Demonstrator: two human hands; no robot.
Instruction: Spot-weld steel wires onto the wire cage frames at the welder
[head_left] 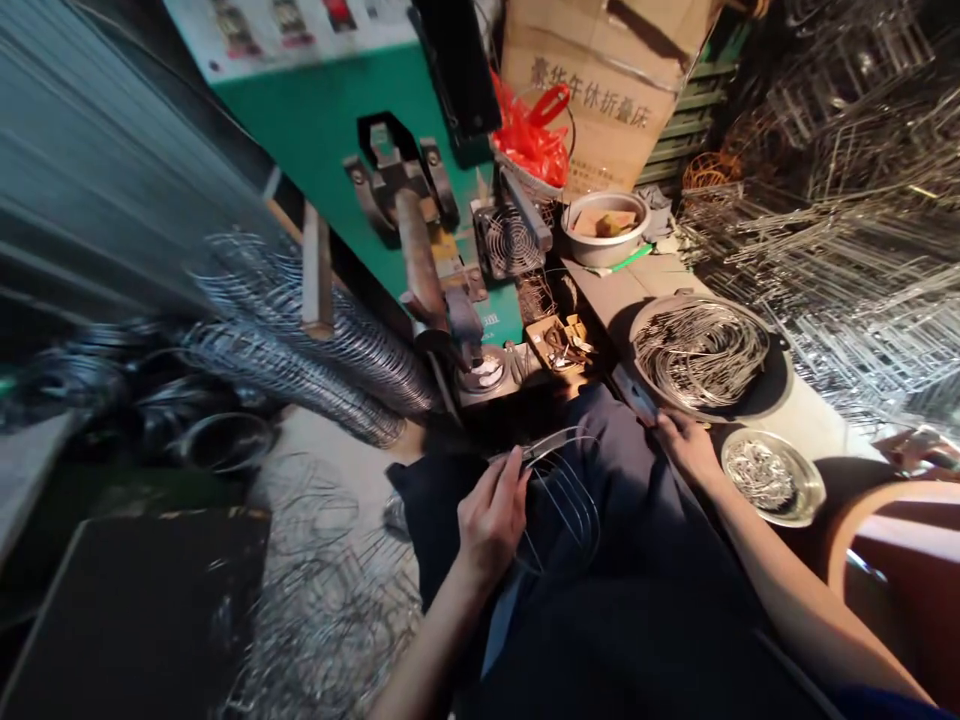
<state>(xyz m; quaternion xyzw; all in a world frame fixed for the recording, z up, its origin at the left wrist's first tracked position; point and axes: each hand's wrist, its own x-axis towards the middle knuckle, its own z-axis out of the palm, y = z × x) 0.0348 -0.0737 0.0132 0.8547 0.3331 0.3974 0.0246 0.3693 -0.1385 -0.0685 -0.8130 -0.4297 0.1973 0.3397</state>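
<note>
Head view | left hand (491,515) pinched thin, curved wire frame (574,500) above dark-clothed lap (626,470) | right hand (688,445) at flat grey bar (634,393), grip unclear | round-rimmed basin (780,375) stood just beside; room lay open between hands

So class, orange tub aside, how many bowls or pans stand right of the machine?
3: a pale bowl at the back, a wire-filled pan beyond the right hand, a metal bowl beside that forearm. Others may be hidden.
</note>
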